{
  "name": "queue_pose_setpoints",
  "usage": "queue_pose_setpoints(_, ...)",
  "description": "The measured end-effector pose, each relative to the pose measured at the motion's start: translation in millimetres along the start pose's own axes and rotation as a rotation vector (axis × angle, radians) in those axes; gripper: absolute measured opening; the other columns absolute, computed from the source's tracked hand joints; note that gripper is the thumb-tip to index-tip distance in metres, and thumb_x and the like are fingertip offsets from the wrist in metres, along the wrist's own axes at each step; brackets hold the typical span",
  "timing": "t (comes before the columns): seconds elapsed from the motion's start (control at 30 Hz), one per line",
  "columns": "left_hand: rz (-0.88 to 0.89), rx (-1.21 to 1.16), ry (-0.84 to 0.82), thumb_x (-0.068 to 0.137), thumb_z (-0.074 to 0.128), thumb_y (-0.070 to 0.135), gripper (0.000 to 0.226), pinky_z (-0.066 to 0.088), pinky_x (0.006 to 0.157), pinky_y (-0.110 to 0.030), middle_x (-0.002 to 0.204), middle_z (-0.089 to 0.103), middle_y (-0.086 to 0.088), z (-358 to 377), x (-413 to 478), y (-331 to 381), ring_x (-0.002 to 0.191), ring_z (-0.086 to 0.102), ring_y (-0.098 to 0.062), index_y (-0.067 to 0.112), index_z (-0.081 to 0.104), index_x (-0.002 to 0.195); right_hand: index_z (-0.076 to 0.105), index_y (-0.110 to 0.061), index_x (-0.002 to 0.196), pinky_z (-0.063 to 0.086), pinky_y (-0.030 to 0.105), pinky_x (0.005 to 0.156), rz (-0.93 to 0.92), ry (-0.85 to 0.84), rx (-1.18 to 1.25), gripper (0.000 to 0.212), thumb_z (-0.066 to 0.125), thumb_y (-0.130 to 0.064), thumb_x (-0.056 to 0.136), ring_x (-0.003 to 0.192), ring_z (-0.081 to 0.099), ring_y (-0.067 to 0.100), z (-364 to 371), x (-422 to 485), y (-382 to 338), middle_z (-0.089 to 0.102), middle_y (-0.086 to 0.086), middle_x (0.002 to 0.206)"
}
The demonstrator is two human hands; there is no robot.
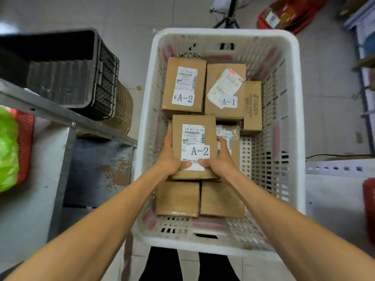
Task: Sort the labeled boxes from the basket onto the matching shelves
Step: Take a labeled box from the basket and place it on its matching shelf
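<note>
My left grip [167, 161] and right grip [219, 161] both have hold of the held A-2 box [193, 136]. Fingers are curled round its L and R edges, thumbs pressed on the label near its btm edge. The box is over the middle of the white basket [296, 98], above other boxes; can't tell if it's resting on them or lifted. Label face is up, the text reads upright to me, and the long axis runs from the basket's near wall toward its far wall.

I count 7 boxes showing in the basket, incl. the held one:
- Far-left: second A-2 box [183, 86].
- Just beside it on the R: A-1 box [224, 92] w/ a skewed shipping label.
- Next toward the basket's R wall: narrow printed box [252, 106] on edge.
- Partly under the held one: taped box [228, 136], tag shows only "2".
- At the near wall: near-left plain box [177, 197] and near-right plain box [222, 199], side by side.

L of the basket there's a black crate [71, 63] behind a grey shelf rail [60, 116], and a green bag [8, 149] further L. Beyond the basket's far wall are tripod legs [228, 19] and a red bin [284, 15], blurry.
</note>
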State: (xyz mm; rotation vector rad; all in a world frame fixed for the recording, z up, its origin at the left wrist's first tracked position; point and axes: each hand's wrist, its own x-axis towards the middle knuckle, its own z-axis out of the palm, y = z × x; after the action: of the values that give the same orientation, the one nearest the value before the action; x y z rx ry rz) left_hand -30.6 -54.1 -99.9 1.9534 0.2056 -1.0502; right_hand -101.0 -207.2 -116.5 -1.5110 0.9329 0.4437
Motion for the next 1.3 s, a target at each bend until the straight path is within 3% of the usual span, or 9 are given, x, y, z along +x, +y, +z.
queue_pose_setpoints(0.13, 0.028, -0.004, -0.043, 0.063, 0.082, -0.006, 0.128, 0.044, 0.091, -0.017, 0.131, 0.048, 0.010, -10.4, -23.7, 25.5, 0.126, 0.045, -0.014, 0.026, -0.002, 0.154, 0.029, -0.028, 0.145, 0.046, 0.031, 0.098, -0.056, -0.006, 0.065, 0.103, 0.080, 0.010, 0.064, 0.116, 0.054, 0.015, -11.3, -26.1, -15.6, 0.059, -0.003, 0.127)
queue_pose_setpoints(0.27, 0.123, 0.037, -0.052, 0.036, 0.085, 0.023, 0.131, 0.026, 0.115, -0.051, 0.145, 0.044, 0.002, -14.9, -48.1, 38.4, 0.140, 0.030, -0.025, 0.038, 0.015, 0.146, 0.029, -0.035, 0.146, 0.045, 0.039, 0.102, -0.132, -0.078, 0.025, 0.106, 0.079, 0.007, 0.063, 0.122, 0.050, 0.019, -25.5, -51.6, -38.5, 0.059, -0.005, 0.126)
queue_pose_setpoints(0.37, 0.214, -0.038, -0.031, 0.041, 0.079, 0.012, 0.113, 0.035, 0.110, -0.050, 0.134, 0.052, 0.002, -15.8, -76.9, 51.4, 0.130, 0.043, -0.023, 0.042, 0.021, 0.133, 0.027, -0.030, 0.146, 0.042, 0.040, 0.105, -0.226, -0.093, -0.084, 0.102, 0.078, 0.005, 0.065, 0.121, 0.051, 0.017, -39.6, -77.1, -63.4, 0.057, -0.006, 0.126)
queue_pose_setpoints(0.47, 0.311, -0.065, -0.067, 0.049, 0.081, 0.004, 0.125, 0.037, 0.110, -0.044, 0.139, 0.046, -0.001, -20.5, -105.0, 72.7, 0.131, 0.042, -0.021, 0.026, 0.007, 0.146, 0.017, -0.027, 0.149, 0.044, 0.039, 0.103, -0.300, -0.055, -0.114, 0.106, 0.074, 0.011, 0.068, 0.120, 0.052, 0.017, -47.5, -107.8, -82.1, 0.056, -0.003, 0.129)
queue_pose_setpoints(0.63, 0.437, -0.038, -0.085, 0.059, 0.084, -0.003, 0.126, 0.035, 0.111, -0.044, 0.130, 0.049, 0.004, -39.4, -144.2, 93.3, 0.129, 0.044, -0.021, 0.019, -0.002, 0.148, 0.008, -0.032, 0.152, 0.048, 0.017, 0.082, -0.422, 0.077, -0.159, 0.121, 0.081, 0.000, 0.061, 0.112, 0.056, 0.006, -46.9, -167.8, -104.1, 0.057, -0.012, 0.122)
queue_pose_setpoints(0.8, 0.597, -0.003, -0.189, 0.059, 0.084, -0.006, 0.136, 0.034, 0.111, -0.043, 0.125, 0.048, 0.017, -57.5, -190.2, 108.9, 0.130, 0.043, -0.017, 0.028, -0.010, 0.151, -0.004, -0.045, 0.148, 0.046, 0.047, 0.102, -0.536, 0.274, -0.113, 0.143, 0.084, -0.019, 0.039, 0.128, 0.046, 0.024, -34.7, -230.5, -107.9, 0.045, 0.007, 0.139)
queue_pose_setpoints(1.03, 0.716, 0.078, -0.303, 0.056, 0.084, -0.004, 0.141, 0.037, 0.110, -0.048, 0.145, 0.044, 0.001, -52.4, -248.8, 88.1, 0.132, 0.043, -0.018, 0.039, -0.014, 0.149, -0.011, -0.038, 0.150, 0.044, 0.025, 0.095, -0.567, 0.363, -0.064, 0.135, 0.078, 0.005, 0.057, 0.126, 0.047, 0.016, -19.5, -313.6, -71.1, 0.044, 0.004, 0.142)
queue_pose_setpoints(1.17, 0.756, 0.113, -0.347, 0.059, 0.084, -0.006, 0.143, 0.032, 0.113, -0.046, 0.150, 0.037, -0.003, -39.4, -284.5, 79.4, 0.136, 0.037, -0.019, 0.036, -0.019, 0.148, -0.012, -0.039, 0.150, 0.034, 0.045, 0.112, -0.551, 0.420, -0.018, 0.139, 0.081, -0.001, 0.055, 0.128, 0.045, 0.016, -21.2, -352.1, -47.4, 0.044, 0.001, 0.143)
queue_pose_setpoints(1.3, 0.800, 0.130, -0.391, 0.065, 0.079, -0.011, 0.137, 0.035, 0.111, -0.042, 0.152, 0.034, -0.003, -22.7, -323.6, 66.1, 0.136, 0.036, -0.018, 0.032, -0.020, 0.149, -0.014, -0.033, 0.151, 0.032, 0.042, 0.113, -0.580, 0.426, 0.027, 0.138, 0.081, 0.003, 0.059, 0.130, 0.042, 0.015, -24.9, -390.9, -20.8, 0.042, 0.005, 0.146)
